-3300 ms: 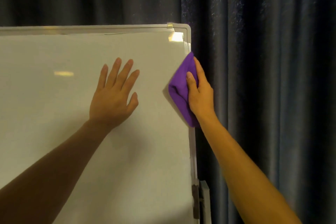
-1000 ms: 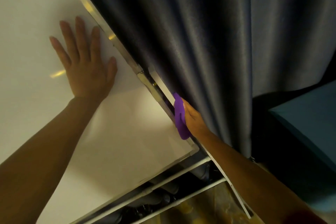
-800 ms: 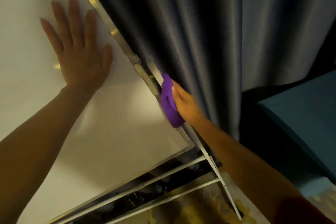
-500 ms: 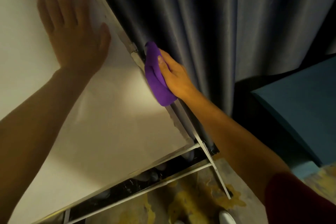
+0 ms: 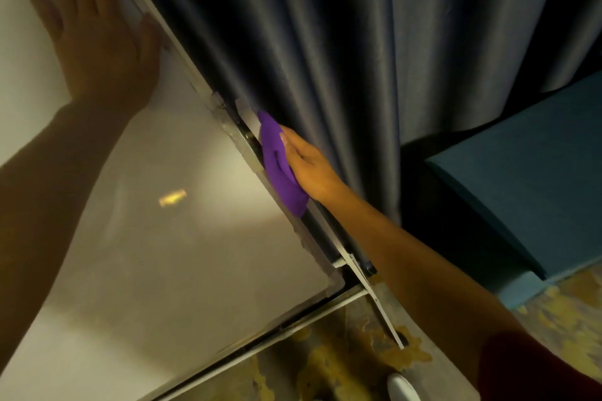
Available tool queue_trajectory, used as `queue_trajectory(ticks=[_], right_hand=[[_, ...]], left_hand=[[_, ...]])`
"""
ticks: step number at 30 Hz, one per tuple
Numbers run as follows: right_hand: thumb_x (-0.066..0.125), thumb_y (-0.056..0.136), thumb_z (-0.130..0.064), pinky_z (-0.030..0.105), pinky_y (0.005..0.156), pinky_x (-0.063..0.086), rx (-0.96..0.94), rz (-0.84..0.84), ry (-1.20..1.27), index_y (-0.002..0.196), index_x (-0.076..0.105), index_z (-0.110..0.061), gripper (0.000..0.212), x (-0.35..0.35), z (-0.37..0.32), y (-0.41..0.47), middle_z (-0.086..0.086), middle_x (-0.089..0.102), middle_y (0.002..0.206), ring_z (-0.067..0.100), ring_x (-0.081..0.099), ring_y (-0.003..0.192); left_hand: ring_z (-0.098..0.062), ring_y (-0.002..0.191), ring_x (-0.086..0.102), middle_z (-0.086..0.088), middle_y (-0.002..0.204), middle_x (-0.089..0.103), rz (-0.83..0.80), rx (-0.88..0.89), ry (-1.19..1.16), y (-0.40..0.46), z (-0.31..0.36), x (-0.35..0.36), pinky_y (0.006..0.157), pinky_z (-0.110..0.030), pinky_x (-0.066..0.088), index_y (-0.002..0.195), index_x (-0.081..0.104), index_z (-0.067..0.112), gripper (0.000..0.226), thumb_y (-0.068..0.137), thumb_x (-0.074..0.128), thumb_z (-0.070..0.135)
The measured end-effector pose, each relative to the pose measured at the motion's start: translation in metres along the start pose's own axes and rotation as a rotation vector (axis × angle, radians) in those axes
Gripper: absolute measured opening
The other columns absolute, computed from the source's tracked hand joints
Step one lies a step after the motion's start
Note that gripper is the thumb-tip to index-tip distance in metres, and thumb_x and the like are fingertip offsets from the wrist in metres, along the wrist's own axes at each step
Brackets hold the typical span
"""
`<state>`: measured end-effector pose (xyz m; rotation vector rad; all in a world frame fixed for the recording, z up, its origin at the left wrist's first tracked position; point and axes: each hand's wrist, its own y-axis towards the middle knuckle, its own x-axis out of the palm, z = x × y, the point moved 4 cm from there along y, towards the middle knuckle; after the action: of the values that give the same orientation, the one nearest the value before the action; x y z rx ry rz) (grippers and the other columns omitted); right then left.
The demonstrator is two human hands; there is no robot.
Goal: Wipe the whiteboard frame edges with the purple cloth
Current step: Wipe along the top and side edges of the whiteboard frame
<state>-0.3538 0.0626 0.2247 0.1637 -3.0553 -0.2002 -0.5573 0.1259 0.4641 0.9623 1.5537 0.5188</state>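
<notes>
The whiteboard (image 5: 169, 238) fills the left of the view, tilted, and its metal right frame edge (image 5: 208, 101) runs diagonally down to the lower corner. My right hand (image 5: 309, 166) presses the folded purple cloth (image 5: 280, 166) against that edge, about halfway down. My left hand (image 5: 97, 32) lies flat on the board surface at the upper left, fingers spread and blurred, close to the frame.
A dark grey curtain (image 5: 325, 42) hangs right behind the board's edge and touches my right hand. A blue padded block (image 5: 527, 189) sits at the right. Stand bars (image 5: 293, 322) run under the board above a yellow-patterned floor (image 5: 342, 365). A white shoe tip (image 5: 402, 387) shows at the bottom.
The cloth went down the right edge from near the top corner to the bottom, back up, and now sits a little lower again. My left hand stays flat on the board.
</notes>
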Motion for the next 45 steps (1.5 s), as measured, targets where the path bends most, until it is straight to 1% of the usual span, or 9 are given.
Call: queue_trajectory(ticks=[5, 9, 15, 18, 22, 29, 35, 39, 45], right_hand=[[0.043, 0.101, -0.047, 0.035, 0.110, 0.038, 0.348, 0.077, 0.134, 0.137, 0.054, -0.015, 0.049, 0.003, 0.070, 0.002, 0.008, 0.055, 0.140, 0.026, 0.051, 0.128], [0.039, 0.096, -0.037, 0.006, 0.093, 0.035, 0.220, 0.063, 0.016, 0.129, 0.050, -0.048, 0.036, -0.006, 0.102, -0.025, -0.024, 0.047, 0.131, -0.004, 0.045, 0.123], [0.036, 0.094, -0.031, -0.001, 0.085, 0.032, 0.274, 0.041, 0.054, 0.116, 0.047, -0.055, 0.034, -0.009, 0.119, -0.030, -0.010, 0.044, 0.145, 0.005, 0.044, 0.129], [0.039, 0.099, -0.036, 0.004, 0.091, 0.035, 0.257, 0.025, 0.064, 0.125, 0.050, -0.048, 0.032, -0.003, 0.088, -0.012, -0.007, 0.047, 0.144, -0.004, 0.049, 0.120], [0.041, 0.095, -0.062, 0.038, 0.108, 0.043, 0.151, 0.011, 0.088, 0.140, 0.051, -0.030, 0.056, 0.006, 0.001, 0.026, 0.001, 0.055, 0.141, 0.023, 0.053, 0.128], [0.039, 0.100, -0.052, 0.034, 0.101, 0.050, -0.259, 0.040, 0.097, 0.140, 0.048, -0.034, 0.044, 0.020, -0.058, 0.021, -0.006, 0.061, 0.133, 0.010, 0.058, 0.119], [0.037, 0.096, -0.056, 0.005, 0.096, 0.036, -0.096, 0.162, 0.055, 0.132, 0.048, -0.049, 0.038, 0.012, 0.022, -0.011, -0.037, 0.050, 0.125, -0.013, 0.047, 0.121], [0.038, 0.102, -0.030, 0.009, 0.081, 0.044, 0.009, 0.198, 0.115, 0.127, 0.058, -0.034, 0.033, 0.005, 0.051, -0.010, -0.031, 0.057, 0.109, -0.004, 0.058, 0.107], [0.038, 0.089, -0.051, 0.010, 0.071, 0.047, 0.063, 0.212, 0.056, 0.121, 0.058, -0.033, 0.042, 0.004, 0.060, -0.007, -0.040, 0.062, 0.091, -0.015, 0.059, 0.087]], left_hand=[[-0.037, 0.163, 0.017, -0.012, 0.175, 0.020, 0.019, 0.052, 0.051, -0.001, 0.002, -0.006, 0.126, -0.072, 0.013, 0.167, 0.020, 0.013, 0.077, 0.107, 0.024, 0.062], [-0.039, 0.162, 0.017, -0.016, 0.175, 0.020, 0.081, -0.020, 0.143, -0.007, 0.016, -0.005, 0.126, -0.074, 0.010, 0.167, 0.019, 0.010, 0.078, 0.109, 0.021, 0.062], [-0.054, 0.155, 0.027, -0.030, 0.167, 0.030, 0.156, 0.019, 0.193, -0.025, 0.035, -0.005, 0.125, -0.070, 0.012, 0.162, 0.031, -0.001, 0.074, 0.109, 0.029, 0.051], [-0.055, 0.155, 0.026, -0.030, 0.167, 0.029, 0.147, 0.017, 0.187, -0.026, 0.041, -0.006, 0.125, -0.070, 0.013, 0.161, 0.031, -0.002, 0.073, 0.109, 0.033, 0.049], [-0.052, 0.157, 0.023, -0.026, 0.170, 0.026, 0.134, 0.012, 0.188, -0.026, 0.037, -0.004, 0.126, -0.070, 0.013, 0.164, 0.028, 0.002, 0.072, 0.110, 0.034, 0.049], [-0.050, 0.158, 0.022, -0.024, 0.171, 0.025, 0.110, 0.008, 0.192, -0.024, 0.034, -0.003, 0.127, -0.068, 0.013, 0.164, 0.027, 0.004, 0.073, 0.110, 0.032, 0.051], [-0.047, 0.160, 0.020, -0.022, 0.173, 0.022, 0.081, -0.014, 0.198, -0.024, 0.041, -0.004, 0.129, -0.065, 0.011, 0.165, 0.023, 0.006, 0.076, 0.108, 0.021, 0.057], [-0.043, 0.161, 0.018, -0.019, 0.174, 0.020, 0.042, -0.032, 0.206, -0.021, 0.039, -0.007, 0.131, -0.063, 0.011, 0.166, 0.021, 0.008, 0.081, 0.106, 0.013, 0.061], [-0.040, 0.163, 0.013, -0.017, 0.175, 0.016, -0.012, -0.038, 0.207, -0.022, 0.041, -0.005, 0.131, -0.062, 0.010, 0.167, 0.018, 0.009, 0.082, 0.105, 0.010, 0.062]])
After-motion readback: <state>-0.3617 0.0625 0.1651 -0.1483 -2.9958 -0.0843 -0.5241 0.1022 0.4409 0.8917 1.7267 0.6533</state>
